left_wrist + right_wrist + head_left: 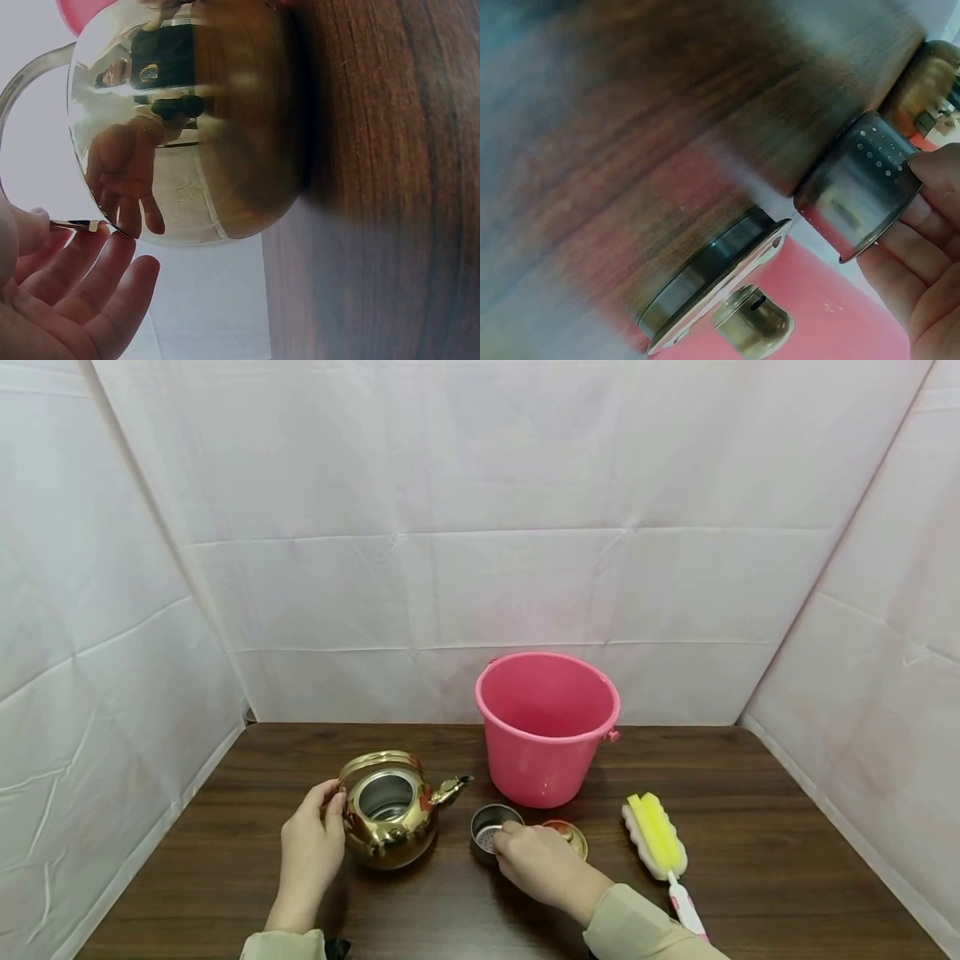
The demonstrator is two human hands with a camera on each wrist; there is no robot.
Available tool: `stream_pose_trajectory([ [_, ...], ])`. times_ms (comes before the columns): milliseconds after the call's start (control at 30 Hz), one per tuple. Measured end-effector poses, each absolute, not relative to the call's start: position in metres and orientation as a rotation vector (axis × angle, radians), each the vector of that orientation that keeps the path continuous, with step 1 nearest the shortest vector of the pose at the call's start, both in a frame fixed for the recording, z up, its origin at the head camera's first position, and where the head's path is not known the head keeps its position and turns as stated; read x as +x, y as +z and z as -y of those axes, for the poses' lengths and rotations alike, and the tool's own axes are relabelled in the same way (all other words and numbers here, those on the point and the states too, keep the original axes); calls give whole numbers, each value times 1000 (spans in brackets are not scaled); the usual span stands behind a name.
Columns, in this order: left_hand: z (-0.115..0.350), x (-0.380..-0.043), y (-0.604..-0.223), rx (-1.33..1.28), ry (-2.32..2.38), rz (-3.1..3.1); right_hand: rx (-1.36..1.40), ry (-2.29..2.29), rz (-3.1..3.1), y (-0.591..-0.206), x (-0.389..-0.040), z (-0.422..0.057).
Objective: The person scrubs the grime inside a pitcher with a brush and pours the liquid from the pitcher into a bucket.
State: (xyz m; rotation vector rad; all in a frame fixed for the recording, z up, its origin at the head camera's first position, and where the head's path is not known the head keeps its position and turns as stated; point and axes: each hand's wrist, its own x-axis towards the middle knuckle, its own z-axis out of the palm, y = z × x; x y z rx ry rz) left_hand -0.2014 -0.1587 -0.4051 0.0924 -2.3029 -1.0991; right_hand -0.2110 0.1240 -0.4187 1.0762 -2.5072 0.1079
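Observation:
A shiny gold teapot [392,845], its lid off and its mouth showing a silvery inside, stands on the table with its spout to the right. My left hand [311,852] holds the base of its arched handle [22,75], thumb on one side and fingers on the other. To the right of the spout, a metal tea strainer [859,187] with small holes stands upright with its mouth up. My right hand [546,864] pinches its rim between thumb and fingers. Partly hidden behind that hand lies the gold lid [754,322], knob up.
A pink bucket [536,768] stands behind the strainer and lid. On the right lies a yellow and white sponge brush [656,835] with a white and pink handle. White cloth [480,585] hangs round the dark wooden table [255,852] at the back and both sides.

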Motion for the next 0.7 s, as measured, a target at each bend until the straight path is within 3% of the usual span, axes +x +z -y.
stream_pose_trajectory([
  [700,158,-200,-404,85,-1069,2275,1045,97,2573,-420,-207,-124],
])
